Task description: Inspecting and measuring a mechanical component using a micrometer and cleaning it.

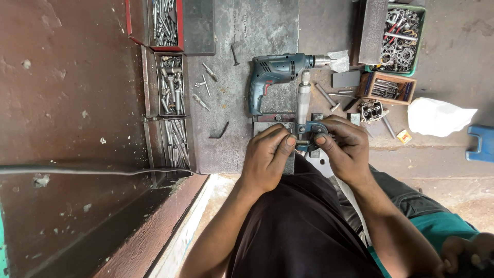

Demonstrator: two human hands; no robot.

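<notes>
My left hand (266, 157) and my right hand (346, 149) meet over a blue-framed micrometer (304, 110) with a long silver barrel pointing away from me. My right hand grips the blue frame. My left thumb and fingertips pinch a small dark part (302, 141) at the micrometer's jaws. Just beyond lies a blue-green electric drill (275, 77) on its side, chuck to the right. A dark metal block (272, 121) sits under my hands.
Red metal trays (167, 77) with several sockets and bits line the left. Loose bits and a hex key (220, 131) lie on the concrete. A green crate of tools (401, 36), a small wooden box (388, 87), a white cloth (437, 117), a blue object (481, 144) are at right.
</notes>
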